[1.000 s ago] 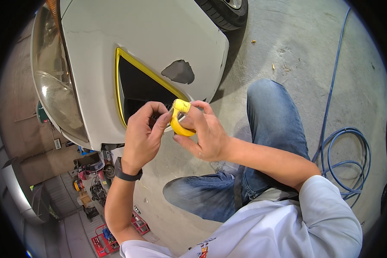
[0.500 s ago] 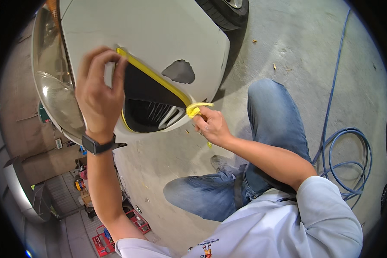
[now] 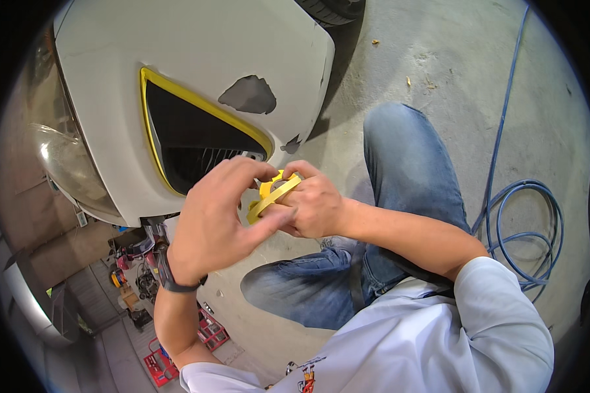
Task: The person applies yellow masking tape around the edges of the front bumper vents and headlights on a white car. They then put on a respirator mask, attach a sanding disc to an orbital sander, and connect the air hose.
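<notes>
Both hands meet around a roll of yellow masking tape (image 3: pixel 273 198), in front of the car bumper's lower corner. My right hand (image 3: pixel 318 204) grips the roll with bent fingers. My left hand (image 3: pixel 217 219), wearing a dark watch, curls its fingers and thumb round the roll from the other side; its exact contact is partly hidden. Beyond them, yellow tape (image 3: pixel 206 105) edges the black triangular bumper vent (image 3: pixel 190 128) on its upper and left sides. The vent's lower corner is behind my left hand. The white bumper (image 3: pixel 177 39) has a grey bare patch (image 3: pixel 249 95) beside the vent.
A smaller grey patch (image 3: pixel 291 145) marks the bumper's edge. The headlight (image 3: pixel 65 160) is on the left, a tyre (image 3: pixel 332 10) at the top. A blue hose (image 3: pixel 530 187) lies coiled on the concrete floor at right. Red tool trays (image 3: pixel 160 361) stand lower left.
My left hand has come down and right from the vent's upper corner to the tape roll. My right hand has turned the roll and lowered slightly. The view has shifted a little.
</notes>
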Available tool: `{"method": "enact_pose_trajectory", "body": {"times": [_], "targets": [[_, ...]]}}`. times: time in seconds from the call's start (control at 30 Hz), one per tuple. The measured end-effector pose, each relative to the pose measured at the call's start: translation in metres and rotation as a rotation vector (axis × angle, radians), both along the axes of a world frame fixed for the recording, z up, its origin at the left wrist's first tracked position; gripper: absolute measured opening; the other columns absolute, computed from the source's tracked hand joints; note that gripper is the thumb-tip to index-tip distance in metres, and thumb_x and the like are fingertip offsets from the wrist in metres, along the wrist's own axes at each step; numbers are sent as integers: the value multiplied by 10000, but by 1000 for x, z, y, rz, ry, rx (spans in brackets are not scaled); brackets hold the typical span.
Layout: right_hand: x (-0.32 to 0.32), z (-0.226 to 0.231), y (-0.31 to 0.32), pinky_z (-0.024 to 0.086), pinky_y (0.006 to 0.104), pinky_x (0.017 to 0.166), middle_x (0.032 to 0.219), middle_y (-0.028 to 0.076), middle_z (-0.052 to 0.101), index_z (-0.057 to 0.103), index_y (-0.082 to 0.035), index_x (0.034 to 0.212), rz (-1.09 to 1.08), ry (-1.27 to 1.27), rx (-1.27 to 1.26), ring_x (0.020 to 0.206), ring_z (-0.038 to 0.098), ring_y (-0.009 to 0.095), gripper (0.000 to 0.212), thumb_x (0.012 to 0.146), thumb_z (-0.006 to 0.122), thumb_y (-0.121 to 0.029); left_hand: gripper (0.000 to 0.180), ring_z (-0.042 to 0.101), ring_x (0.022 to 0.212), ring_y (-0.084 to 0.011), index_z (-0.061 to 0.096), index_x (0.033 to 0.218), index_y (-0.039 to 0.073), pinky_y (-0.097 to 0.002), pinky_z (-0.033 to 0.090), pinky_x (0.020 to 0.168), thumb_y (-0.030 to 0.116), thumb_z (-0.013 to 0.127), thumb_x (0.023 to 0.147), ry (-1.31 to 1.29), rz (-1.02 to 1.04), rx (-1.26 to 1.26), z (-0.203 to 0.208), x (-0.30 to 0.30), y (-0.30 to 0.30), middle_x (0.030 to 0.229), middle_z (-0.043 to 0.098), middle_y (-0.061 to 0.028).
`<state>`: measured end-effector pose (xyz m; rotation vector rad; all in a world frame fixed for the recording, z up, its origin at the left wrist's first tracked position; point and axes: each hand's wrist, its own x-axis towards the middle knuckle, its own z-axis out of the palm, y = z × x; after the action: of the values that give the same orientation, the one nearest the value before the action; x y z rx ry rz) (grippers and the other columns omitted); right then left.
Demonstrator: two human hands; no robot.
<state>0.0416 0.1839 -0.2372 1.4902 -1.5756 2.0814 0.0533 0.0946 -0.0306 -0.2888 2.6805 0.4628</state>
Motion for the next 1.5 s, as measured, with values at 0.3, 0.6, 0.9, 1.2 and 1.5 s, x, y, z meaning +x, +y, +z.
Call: {"method": "enact_pose_trajectory", "body": {"times": [0.3, 0.6, 0.9, 1.2, 1.5], "targets": [[3, -9, -1, 470, 403, 890, 691, -5, 666, 670, -193, 896, -18, 102, 68, 655, 674, 175, 80, 889, 690, -271, 510, 661, 907, -276, 636, 1190, 48, -375, 543, 764, 70, 839, 722, -163, -52, 0, 5, -3, 4, 907, 681, -74], [-8, -10, 5, 447, 388, 877, 643, 0, 651, 710, -137, 1024, 14, -19, 192, 611, 642, 182, 203, 842, 751, -217, 369, 714, 872, -157, 724, 1136, 40, -293, 559, 732, -53, 718, 779, 50, 224, 94, 13, 4, -10, 949, 745, -57], [-13, -9, -3, 436, 377, 831, 658, 11, 660, 709, -115, 1007, 2, -195, 152, 604, 624, 196, 108, 909, 730, -155, 163, 723, 963, -140, 772, 1076, -46, -251, 586, 833, -53, 706, 927, 406, 478, 252, 15, 13, -40, 1096, 779, -145], [-7, -22, -14, 454, 346, 686, 634, 51, 640, 686, -34, 1078, 235, -825, 190, 553, 581, 222, 151, 958, 672, -126, 163, 649, 830, -74, 796, 1089, 2, -199, 487, 747, 41, 783, 931, 752, 309, -17, 18, 5, -51, 954, 772, -52], [-7, -31, -23, 468, 383, 576, 626, 136, 633, 679, -1, 1071, 366, -971, 300, 557, 634, 263, 221, 995, 625, -202, 178, 615, 937, -150, 830, 1030, 94, -286, 472, 867, 55, 833, 856, 859, -153, -712, 38, -24, -74, 1034, 772, -26]]}}
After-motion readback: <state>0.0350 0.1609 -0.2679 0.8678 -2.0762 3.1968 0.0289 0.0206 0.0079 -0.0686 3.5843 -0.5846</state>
